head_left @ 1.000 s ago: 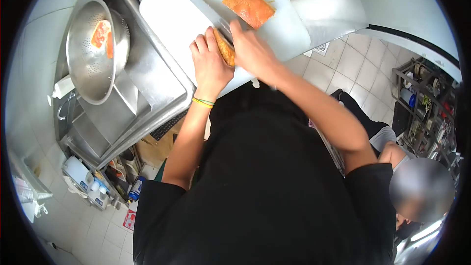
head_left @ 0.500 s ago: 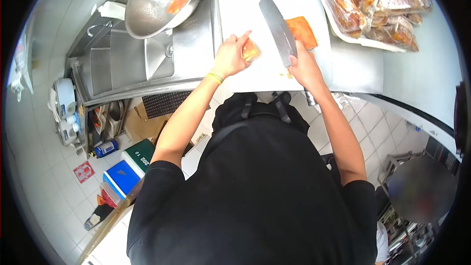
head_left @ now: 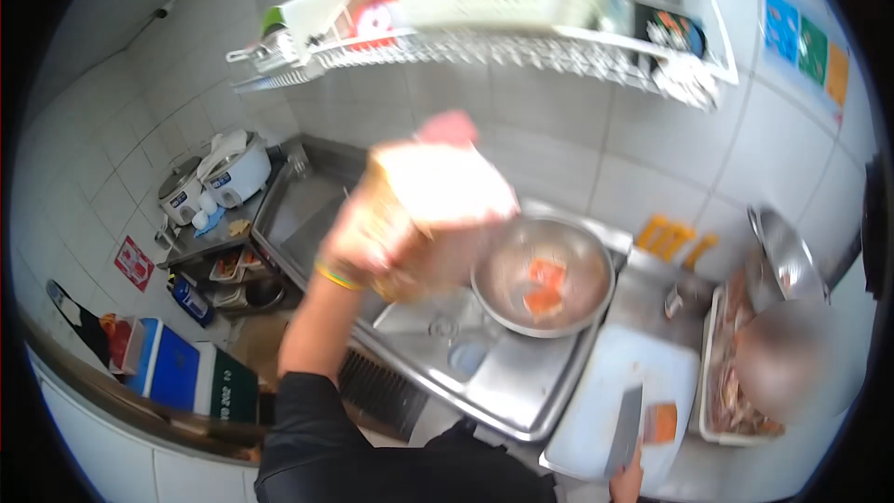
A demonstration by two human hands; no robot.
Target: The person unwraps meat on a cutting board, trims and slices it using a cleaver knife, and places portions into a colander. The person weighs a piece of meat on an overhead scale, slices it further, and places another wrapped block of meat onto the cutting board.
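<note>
My left hand (head_left: 358,237) is raised close to the camera, with its fingers closed around a piece of meat (head_left: 447,182). Motion blurs both; the piece looks pale on top and brownish below. At the bottom right, my right hand (head_left: 627,482) grips a broad-bladed kitchen knife (head_left: 625,428), whose blade lies over the white cutting board (head_left: 605,373). Just right of the blade sits an orange-brown block of meat (head_left: 662,423) on the board. Two orange pieces of meat (head_left: 546,285) rest inside the metal colander (head_left: 596,303) beyond the board.
A steel sink (head_left: 466,317) spans the middle, partly under the colander. Right of the board stands a white tray (head_left: 710,382) of wrapped meat, with a metal bowl (head_left: 787,256) behind it. Overhead hangs a loaded wire rack (head_left: 503,45). Rice cookers (head_left: 233,172) stand at left.
My left hand has lifted the meat piece off the board, up toward the camera. The right hand still holds the knife by the block. The view has tilted up, showing the wall and rack.
</note>
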